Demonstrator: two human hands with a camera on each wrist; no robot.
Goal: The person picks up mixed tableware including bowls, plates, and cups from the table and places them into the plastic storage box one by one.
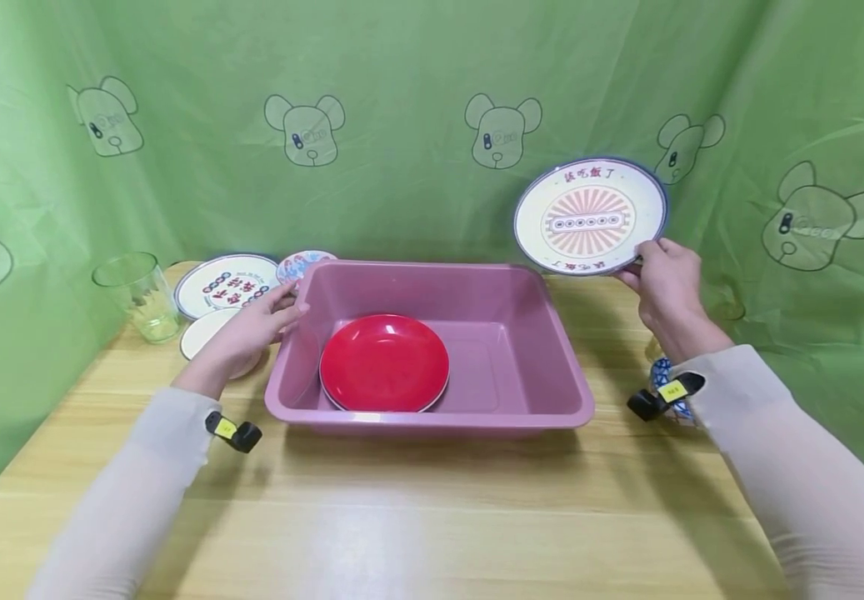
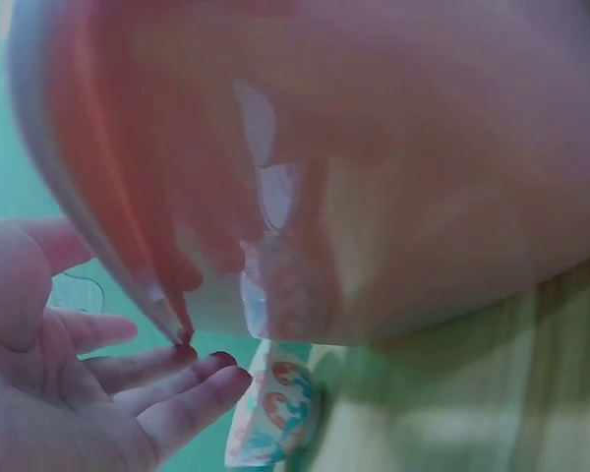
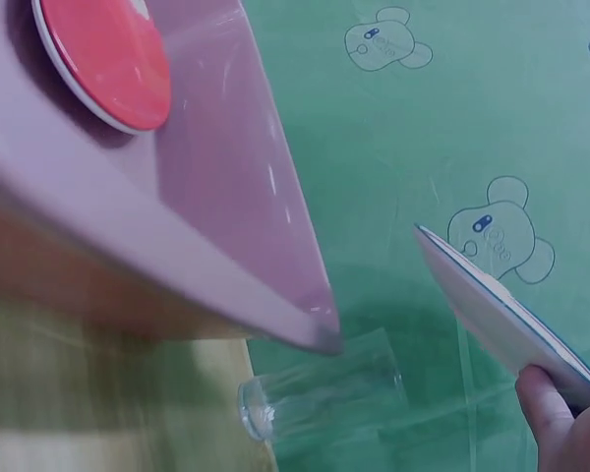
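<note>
A pink plastic basin (image 1: pixel 432 419) stands in the middle of the wooden table. Inside, toward its left end, lies a red plate (image 1: pixel 385 362) with a white edge showing beneath. My right hand (image 1: pixel 669 283) pinches a white plate (image 1: pixel 589 215) by its lower right edge, thumb on one face. This blue-rimmed plate, with red lettering and a sunburst print, is held tilted up beyond the basin's back right corner. My left hand (image 1: pixel 247 329) is at the basin's left rim, its loosely straight fingers (image 2: pixel 192 408) touching the rim near the back corner.
Left of the basin are a lettered plate (image 1: pixel 225 283), a white dish (image 1: pixel 207 329) partly behind my left hand, a small patterned dish (image 1: pixel 304 263) and a tall clear glass (image 1: pixel 148 304). Another glass (image 3: pixel 324 388) and a blue-patterned item (image 1: pixel 660 372) stand at right. Green curtain (image 1: pixel 417 67) surrounds the table.
</note>
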